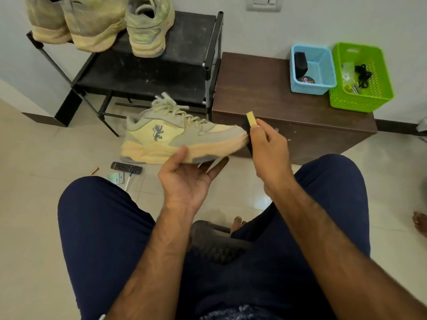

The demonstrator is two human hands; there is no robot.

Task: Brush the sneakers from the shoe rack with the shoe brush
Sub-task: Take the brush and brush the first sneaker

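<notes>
Gripping a yellow-backed shoe brush (250,118), the right hand (268,146) is seen with its fingers curled round the handle. The dark bristles are set against the toe of the sneaker (180,137). The sneaker is held in the air, side-on with the toe to the right, by the left hand (187,179): thumb pressed on the midsole, fingers curled under the sole. A grey-blue rampant lion emblem is printed on its side; small lettering near the eyelets cannot be read.

Behind it a black shoe rack (161,72) is noted, with three more sneakers (147,26) on its top shelf. Just right of the rack, a brown surface (265,88) carries a blue basket (323,72) and a green basket (369,98), side by side. A round tin (305,80) in the blue basket bears a label, illegible. A remote control (126,168) and a battery (94,170) are noted on the floor below the sneaker.
</notes>
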